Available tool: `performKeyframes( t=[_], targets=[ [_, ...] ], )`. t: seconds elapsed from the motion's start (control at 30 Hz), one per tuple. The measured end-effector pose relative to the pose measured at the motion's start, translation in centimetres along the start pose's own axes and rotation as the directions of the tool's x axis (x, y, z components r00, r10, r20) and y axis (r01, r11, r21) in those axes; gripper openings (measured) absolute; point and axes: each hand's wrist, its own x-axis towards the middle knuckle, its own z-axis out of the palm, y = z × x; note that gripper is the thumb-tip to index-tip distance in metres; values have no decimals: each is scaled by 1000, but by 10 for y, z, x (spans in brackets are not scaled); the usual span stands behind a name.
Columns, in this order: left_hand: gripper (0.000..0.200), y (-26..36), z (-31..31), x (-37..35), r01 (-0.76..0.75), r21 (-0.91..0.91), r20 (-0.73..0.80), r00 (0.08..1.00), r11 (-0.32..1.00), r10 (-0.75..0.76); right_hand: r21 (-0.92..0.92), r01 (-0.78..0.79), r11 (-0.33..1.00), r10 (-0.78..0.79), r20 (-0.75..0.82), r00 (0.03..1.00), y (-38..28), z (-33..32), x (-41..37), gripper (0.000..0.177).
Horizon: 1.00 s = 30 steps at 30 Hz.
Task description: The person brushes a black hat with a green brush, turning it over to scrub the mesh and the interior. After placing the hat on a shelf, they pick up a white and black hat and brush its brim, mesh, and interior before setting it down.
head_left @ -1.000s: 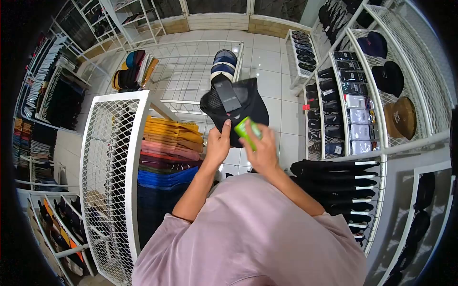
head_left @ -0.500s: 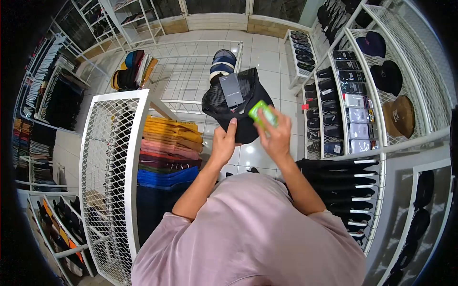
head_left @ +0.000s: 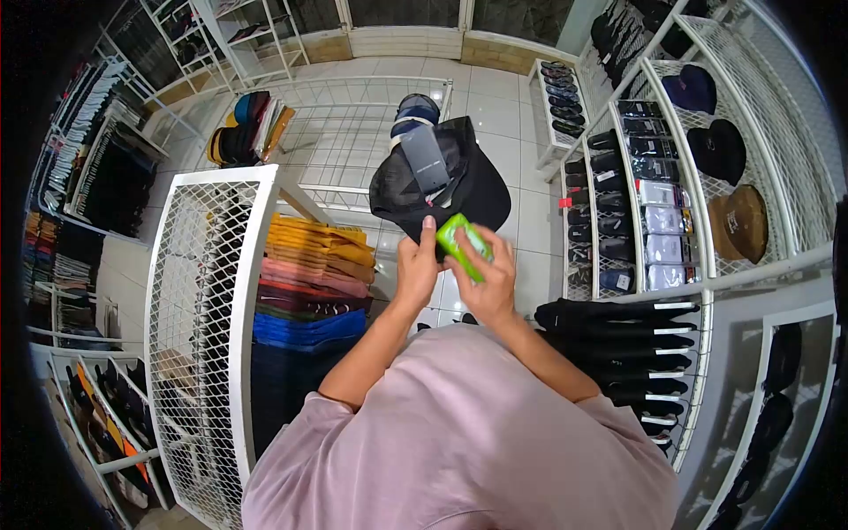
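A black mesh-backed cap (head_left: pixel 481 181) is held out in front of me, with a dark grey hang tag (head_left: pixel 426 159) lying over its mesh. My left hand (head_left: pixel 417 272) grips the cap's near edge, thumb on top and the other fingers hidden beneath. In my right hand (head_left: pixel 488 281) is a small bright green block with a pale face (head_left: pixel 465 246), partly covered by my fingers. This block overlaps the cap's near edge, close to my left thumb.
Folded colourful trousers (head_left: pixel 314 265) are stacked at left beside a white mesh panel (head_left: pixel 201 336). A low wire rack (head_left: pixel 327 132) carries more caps. Right-hand shelves hold packaged goods (head_left: pixel 662 212) and a brown bucket hat (head_left: pixel 740 223); black garments (head_left: pixel 609 344) hang below.
My right hand has brought the green block left and down, from the cap's right side to its near edge. The cap has turned a little, showing more of its brim.
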Motion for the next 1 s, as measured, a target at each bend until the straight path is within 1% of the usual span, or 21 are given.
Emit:
performKeyframes(
  t=[0.03,0.1,0.17,0.2,0.23,0.3,0.33,0.37,0.43,0.5,0.53,0.57,0.63,0.67,0.7,0.77,0.83,0.9,0.93,0.97,1.0],
  targets=[
    [46,5,-8,5,26,-21,49,998,999,-24,126,-11,992,3,63,998,-2,-3,-4,52],
    [47,1,-5,0,66,-28,23,998,997,-66,-24,95,995,-91,118,989,14,-15,8,54],
    [48,8,3,-5,81,7,-30,996,997,-81,-275,57,960,-54,18,998,31,-23,30,55],
    [49,16,11,-11,91,6,-56,994,996,-91,-250,-14,968,-1,-60,998,36,-23,36,56],
    [49,15,12,-9,83,1,-53,995,997,-83,-253,-7,967,-10,-63,998,31,-20,34,56],
    [52,5,8,-4,69,-52,-35,997,996,-71,-154,31,988,-30,14,999,6,-8,12,55],
    [55,2,-1,1,79,-9,5,997,997,-79,-4,-25,1000,25,63,998,-3,-5,-1,52],
    [57,0,-11,4,66,-10,40,997,998,-66,116,-52,992,38,115,993,-6,-7,-6,50],
    [55,0,-8,-1,99,-26,6,995,995,-99,114,65,991,-86,188,978,12,-16,1,50],
    [55,-2,-6,-3,128,-36,12,992,991,-128,-204,63,977,-52,61,997,22,-25,24,52],
    [56,4,1,-7,90,-17,-1,996,996,-90,-283,13,959,-18,-15,1000,27,-27,35,54],
    [56,3,5,-6,83,-24,2,997,996,-83,-287,21,958,-27,-15,1000,26,-26,35,54],
    [55,-2,4,-4,95,-143,30,995,985,-92,-233,25,972,-16,43,999,12,-13,21,53],
    [54,-7,-5,3,126,-41,18,992,991,-126,-55,7,998,-4,51,999,3,-3,6,52],
    [54,-12,-15,6,99,-10,42,994,995,-98,112,-128,985,113,133,985,0,-4,-4,51],
    [56,3,-7,-3,114,-28,22,993,993,-113,-47,7,999,1,164,986,-1,-22,6,50],
    [57,3,-7,-3,106,-59,70,992,993,-102,-280,99,955,-104,-6,995,-4,-42,26,49],
    [54,7,-1,-4,111,-104,81,991,988,-102,-119,7,993,-22,-131,991,13,-45,44,52],
    [51,5,2,-6,101,-158,92,992,982,-87,60,-60,996,66,-103,993,13,-45,48,52],
    [48,3,4,-7,95,-212,102,992,973,-75,234,-132,963,149,-59,987,13,-45,50,53],
    [38,-5,-2,-2,127,-280,146,985,952,-88,233,-134,963,152,-61,987,16,-46,50,53]
  ],
)
